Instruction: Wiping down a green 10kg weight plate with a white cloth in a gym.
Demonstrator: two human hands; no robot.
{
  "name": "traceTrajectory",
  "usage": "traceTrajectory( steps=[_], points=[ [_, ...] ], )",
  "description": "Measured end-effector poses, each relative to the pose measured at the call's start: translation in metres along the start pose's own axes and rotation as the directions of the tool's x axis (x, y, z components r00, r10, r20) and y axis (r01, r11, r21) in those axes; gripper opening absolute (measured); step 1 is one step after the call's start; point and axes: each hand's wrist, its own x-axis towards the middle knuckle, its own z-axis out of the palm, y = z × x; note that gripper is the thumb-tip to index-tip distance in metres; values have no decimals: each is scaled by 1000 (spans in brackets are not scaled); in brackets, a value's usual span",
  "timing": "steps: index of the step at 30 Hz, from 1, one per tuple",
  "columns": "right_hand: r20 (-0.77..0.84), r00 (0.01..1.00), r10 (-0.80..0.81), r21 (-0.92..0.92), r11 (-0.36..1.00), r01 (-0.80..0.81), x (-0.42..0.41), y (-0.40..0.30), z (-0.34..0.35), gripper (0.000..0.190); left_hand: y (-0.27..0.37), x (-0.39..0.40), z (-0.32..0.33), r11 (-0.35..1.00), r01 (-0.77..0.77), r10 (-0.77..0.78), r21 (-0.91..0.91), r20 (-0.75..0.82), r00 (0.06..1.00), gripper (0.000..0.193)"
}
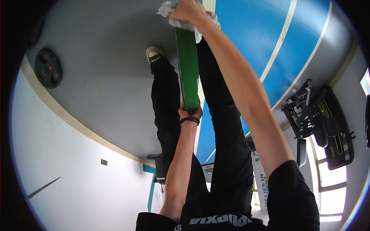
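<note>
A long green board or box-like piece (188, 66) extends away from me between my legs. My left hand (190, 111), with a dark bracelet at the wrist, grips its near end from below. At the far end my right hand (189, 13) presses a crumpled white cloth (182, 24) onto the green piece. The cloth hangs down on both sides of that end and covers it. The fingertips of my right hand are partly hidden in the cloth.
A black weight plate (48, 68) is on the left, near the wall's base. Black gym equipment (326, 124) stands at the right by the windows. My shoe (154, 54) is on the grey floor (115, 57); a blue floor area (245, 26) with white lines lies to the right.
</note>
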Motion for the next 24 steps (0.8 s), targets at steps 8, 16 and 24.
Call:
traceTrajectory(
  steps=[8, 16, 24],
  points=[
    [-564, 784, -261, -165, 965, 204, -251, 5, 110, 86, 8, 14, -22, 969, -53, 7, 242, 185, 983, 35],
    [-351, 928, -129, -93, 990, 102, -105, -38, 41, 50, 49, 36, -35, 994, 44, -63, 101, 187, 980, 34],
    [-162, 966, -203, -221, 961, 165, -46, -18, 59, 46, 31, 41, -66, 996, 81, -85, 28, 206, 975, 32]
  ],
)
